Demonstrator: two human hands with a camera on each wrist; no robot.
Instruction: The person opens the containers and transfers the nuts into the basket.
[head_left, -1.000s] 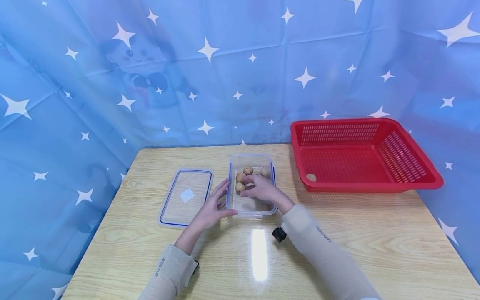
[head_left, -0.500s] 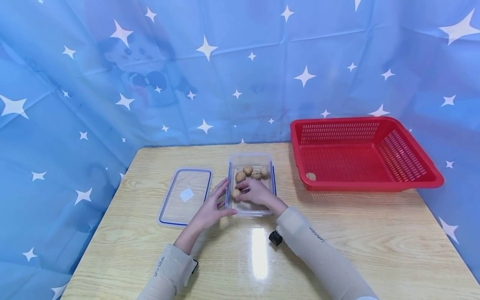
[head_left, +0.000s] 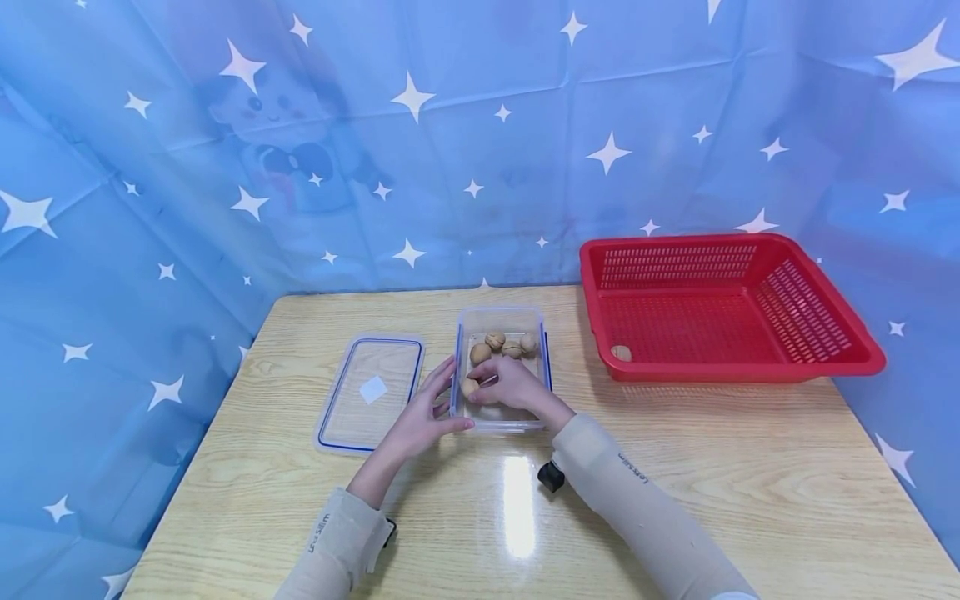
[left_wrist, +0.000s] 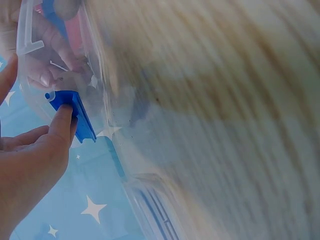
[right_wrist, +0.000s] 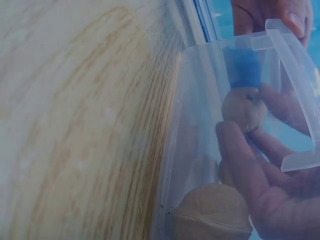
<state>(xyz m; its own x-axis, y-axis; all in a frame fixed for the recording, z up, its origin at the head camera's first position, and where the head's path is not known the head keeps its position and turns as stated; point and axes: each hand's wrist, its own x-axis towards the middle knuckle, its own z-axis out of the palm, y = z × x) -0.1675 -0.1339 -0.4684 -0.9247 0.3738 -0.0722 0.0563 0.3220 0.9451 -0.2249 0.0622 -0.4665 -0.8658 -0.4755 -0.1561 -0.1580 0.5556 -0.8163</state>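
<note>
A clear plastic food container (head_left: 501,315) stands on the table, its top uncovered. Inside it, my right hand (head_left: 512,387) pinches a walnut (head_left: 469,387) between thumb and fingers near the left wall; through the clear wall, the right wrist view shows this walnut (right_wrist: 244,107) at the fingertips. Several other walnuts (head_left: 480,353) lie toward the container's far end. My left hand (head_left: 422,418) rests along the container's left side, thumb stretched out at the near corner. In the left wrist view, one of its fingers touches a blue latch (left_wrist: 75,112).
A clear lid (head_left: 397,367) with a blue seal and white label lies left of the container. At the right stands a large red basket (head_left: 742,372) with a single walnut (head_left: 622,353) in its near left corner. A blue star-patterned curtain (head_left: 480,150) hangs behind the table.
My right hand has moved slightly toward me inside the container, bringing a walnut along the left wall away from the others. The left hand has stayed put.
</note>
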